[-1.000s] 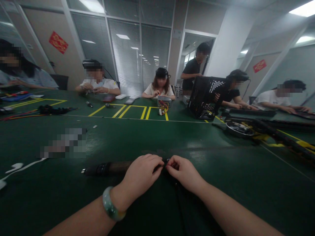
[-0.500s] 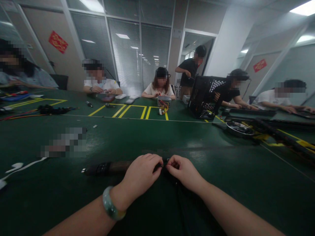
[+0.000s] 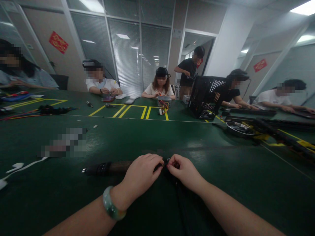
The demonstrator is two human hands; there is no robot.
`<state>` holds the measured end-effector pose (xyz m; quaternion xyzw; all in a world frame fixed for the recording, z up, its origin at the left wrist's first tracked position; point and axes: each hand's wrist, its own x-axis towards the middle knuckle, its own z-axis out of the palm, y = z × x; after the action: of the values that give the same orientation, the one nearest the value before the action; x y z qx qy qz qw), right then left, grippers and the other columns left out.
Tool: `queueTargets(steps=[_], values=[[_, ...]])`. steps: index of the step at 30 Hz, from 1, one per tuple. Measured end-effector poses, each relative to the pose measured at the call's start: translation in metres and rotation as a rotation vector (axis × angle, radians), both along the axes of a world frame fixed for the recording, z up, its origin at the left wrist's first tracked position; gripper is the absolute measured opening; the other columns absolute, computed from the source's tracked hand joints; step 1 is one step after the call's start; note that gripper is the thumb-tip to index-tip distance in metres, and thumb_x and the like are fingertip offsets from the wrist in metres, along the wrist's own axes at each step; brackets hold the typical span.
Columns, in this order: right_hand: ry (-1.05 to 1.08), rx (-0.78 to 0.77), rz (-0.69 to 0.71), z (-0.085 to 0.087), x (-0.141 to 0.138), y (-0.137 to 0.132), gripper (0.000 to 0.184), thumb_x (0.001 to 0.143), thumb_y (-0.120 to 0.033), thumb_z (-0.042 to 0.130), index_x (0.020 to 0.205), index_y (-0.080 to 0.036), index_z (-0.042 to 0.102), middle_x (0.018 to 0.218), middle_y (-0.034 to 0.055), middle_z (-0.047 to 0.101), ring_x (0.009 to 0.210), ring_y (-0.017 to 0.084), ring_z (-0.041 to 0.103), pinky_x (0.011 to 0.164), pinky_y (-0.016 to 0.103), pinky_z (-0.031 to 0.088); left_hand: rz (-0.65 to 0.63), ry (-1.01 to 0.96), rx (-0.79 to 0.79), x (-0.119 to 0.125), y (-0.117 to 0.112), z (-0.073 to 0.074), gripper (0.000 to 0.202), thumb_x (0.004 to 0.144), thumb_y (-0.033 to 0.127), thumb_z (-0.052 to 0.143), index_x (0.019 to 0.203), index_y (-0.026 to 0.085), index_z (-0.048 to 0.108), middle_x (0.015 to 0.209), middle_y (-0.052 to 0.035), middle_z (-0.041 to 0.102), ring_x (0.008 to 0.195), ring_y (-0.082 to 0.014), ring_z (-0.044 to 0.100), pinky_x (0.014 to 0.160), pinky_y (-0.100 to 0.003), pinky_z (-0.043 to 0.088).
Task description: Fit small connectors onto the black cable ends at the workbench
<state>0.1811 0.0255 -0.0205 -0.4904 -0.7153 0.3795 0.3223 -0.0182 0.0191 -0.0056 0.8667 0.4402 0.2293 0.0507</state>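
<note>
My left hand (image 3: 141, 175) lies curled over a long dark rod-like object (image 3: 108, 168) that stretches left across the green table (image 3: 137, 137). Its fingers are closed on the rod's right end. My right hand (image 3: 183, 172) meets it there, fingertips pinched on a small dark part between both hands; what that part is I cannot make out. A green bangle (image 3: 110, 205) sits on my left wrist. Dark cables or straps (image 3: 179, 200) run from the hands toward me.
Several people sit around the table and one stands at the back. A black perforated computer case (image 3: 206, 96) stands at the right rear, a round metal dish (image 3: 240, 128) and black bars beside it. Coloured wires (image 3: 163, 107) and yellow tape lines lie mid-table. White earphones (image 3: 14, 167) lie left.
My hands have barely moved, staying pinched together at the rod's end. The standing person at the back has shifted position.
</note>
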Motion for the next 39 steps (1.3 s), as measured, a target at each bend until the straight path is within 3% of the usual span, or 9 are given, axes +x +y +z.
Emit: queueTargets(steps=[16, 39], values=[[0.055, 0.017, -0.027, -0.0053, 0.0009, 0.0031, 0.005, 0.079, -0.02, 0.056, 0.075, -0.017, 0.055, 0.069, -0.0026, 0.056, 0.063, 0.011, 0.052, 0.057, 0.02, 0.04, 0.0, -0.002, 0.004, 0.0005, 0.0013, -0.0023, 0.014, 0.084, 0.023, 0.057, 0.098, 0.024, 0.062, 0.102, -0.0006, 0.064, 0.093, -0.0203, 0.058, 0.085, -0.038, 0.045], [-0.037, 0.026, 0.012, -0.0079, 0.0006, 0.0023, 0.002, 0.08, -0.019, 0.055, 0.078, -0.018, 0.056, 0.068, -0.0033, 0.056, 0.061, 0.011, 0.051, 0.054, 0.019, 0.038, 0.042, 0.034, 0.01, 0.0031, 0.003, -0.0041, 0.012, 0.083, 0.022, 0.059, 0.096, 0.023, 0.059, 0.093, -0.0004, 0.063, 0.087, -0.0195, 0.056, 0.077, -0.034, 0.043]])
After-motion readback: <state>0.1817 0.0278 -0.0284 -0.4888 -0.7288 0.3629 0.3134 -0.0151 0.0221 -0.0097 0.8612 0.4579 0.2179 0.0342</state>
